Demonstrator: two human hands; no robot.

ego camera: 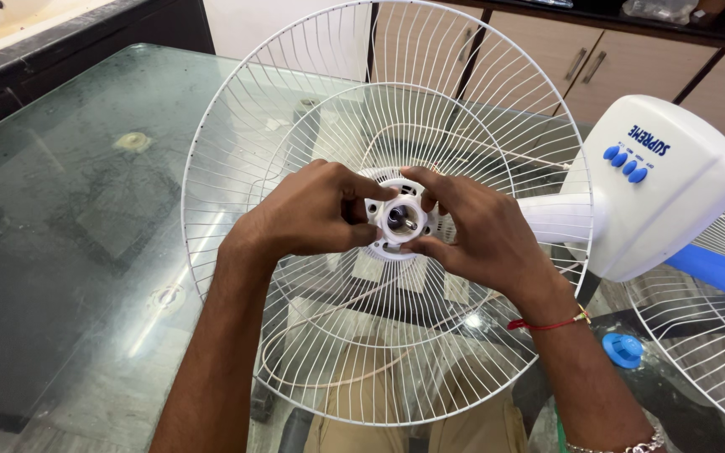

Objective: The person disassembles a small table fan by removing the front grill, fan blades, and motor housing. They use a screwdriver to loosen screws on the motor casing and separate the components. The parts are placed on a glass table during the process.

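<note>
At the centre of the white wire fan guard (295, 109), I am gripping a white plastic ring nut (396, 220) that is sitting around the metal motor shaft (404, 221). My left hand (308, 211) is pinching the nut's left edge between thumb and fingers, and my right hand (476, 231) is pinching its right edge, so both hands are closed on the same piece and nearly touching each other across it. The shaft is pointing straight up toward me, its long axis running along my line of sight, so I am seeing mostly its tip. The guard is dished like a shallow bowl with its open side facing me; nothing is lying inside it besides the hub and my hands. It is hanging over the near edge of the glass desk (69, 210), with my lap showing through the wires below. Behind the guard to the right, the white fan body (673, 201) with its row of blue buttons (625, 164) is lying on its side. A second wire guard (715, 335) is resting at the far right with a blue fan blade (719, 273) across it, and a small blue cap (623, 350) is lying just beside it on the desk. Wooden cabinets (547, 59) are standing along the back wall.
</note>
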